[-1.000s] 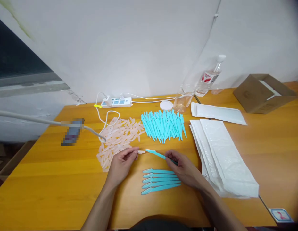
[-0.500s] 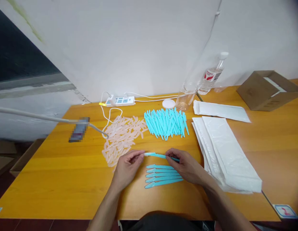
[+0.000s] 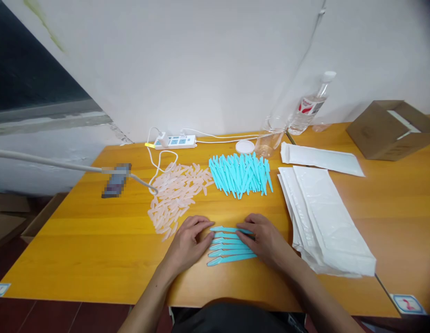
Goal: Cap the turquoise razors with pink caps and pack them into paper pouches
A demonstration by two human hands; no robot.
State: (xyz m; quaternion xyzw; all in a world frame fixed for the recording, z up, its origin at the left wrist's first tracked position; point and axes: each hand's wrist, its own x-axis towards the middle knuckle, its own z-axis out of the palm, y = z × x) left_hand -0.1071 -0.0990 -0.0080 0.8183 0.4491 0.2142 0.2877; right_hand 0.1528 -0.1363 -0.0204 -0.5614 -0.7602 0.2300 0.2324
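Dozens of pale pink pieces (image 3: 176,194) lie heaped toward the left of a wooden table (image 3: 79,259), with a grey cable (image 3: 72,165) reaching over their edge. Next comes a person's left hand (image 3: 190,240), thumb and index finger apart, just beside the pointed ends of six slim turquoise tools (image 3: 232,252) laid in a close row. Beyond the row is a heap of similar turquoise tools (image 3: 239,175). The right hand (image 3: 265,236) has thumb and index finger narrowly spaced about the row's farthest tool; whether they pinch it cannot be told. A nudge from either hand could skew the row, and a tug on the cable could scatter the pieces. Farther right stands a clear jar (image 3: 265,147), contents not discernible, then a labelled bottle (image 3: 301,121), its liquid level unclear. Flat white packets (image 3: 336,222) overlap nearby, insides hidden; last is an open cardboard box (image 3: 369,132), its interior out of sight.
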